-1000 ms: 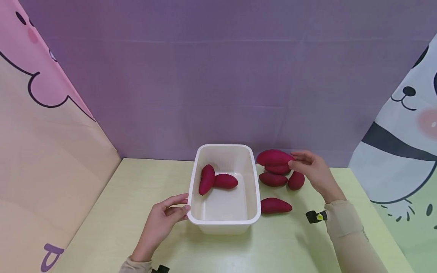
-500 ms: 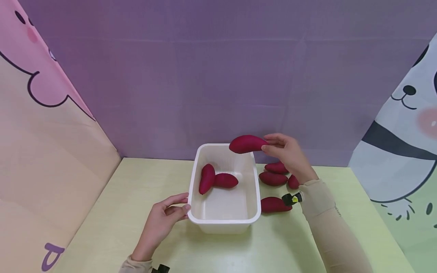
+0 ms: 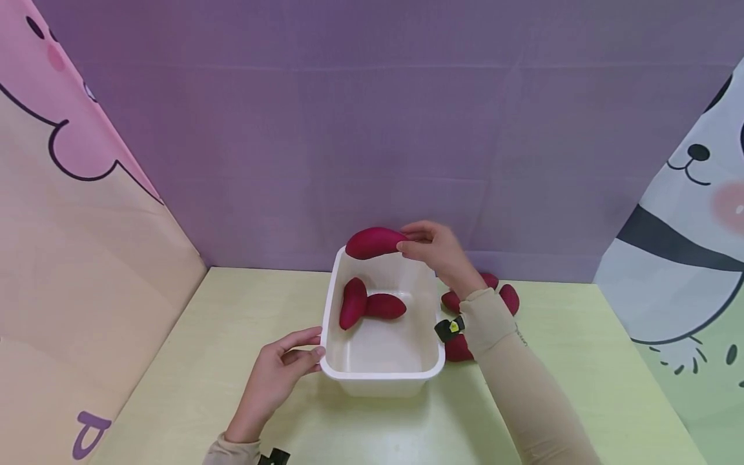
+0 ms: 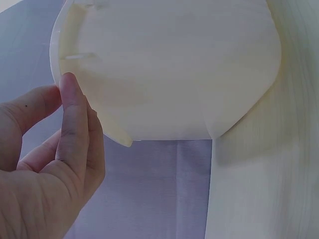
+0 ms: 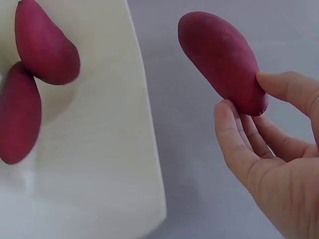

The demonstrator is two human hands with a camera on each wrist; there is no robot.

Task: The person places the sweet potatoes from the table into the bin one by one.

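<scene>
A white plastic bin [image 3: 383, 375] stands on the table, with two purple-red sweet potatoes [image 3: 386, 306] lying on its floor toward the left and middle. My left hand [image 3: 276, 374] pinches the bin's left rim near the front corner; the left wrist view shows thumb and fingertips on the rim [image 4: 56, 45]. Over the bin's far end, my right hand [image 3: 438, 255] holds another sweet potato [image 3: 372, 243] by its right end. In the right wrist view that sweet potato [image 5: 219, 55] sits between thumb and fingers, its other end sticking out free.
Several more sweet potatoes [image 3: 509, 299] lie on the table right of the bin, partly hidden by my right arm. One sweet potato [image 3: 458, 349] is close to the bin's front right side. A purple cloth wall [image 3: 372, 129] rises behind the light wooden table [image 3: 244, 310].
My right hand has lifted a sweet potato from the group on the right and carried it left, over the far end of the bin. The left hand has stayed at the rim.
</scene>
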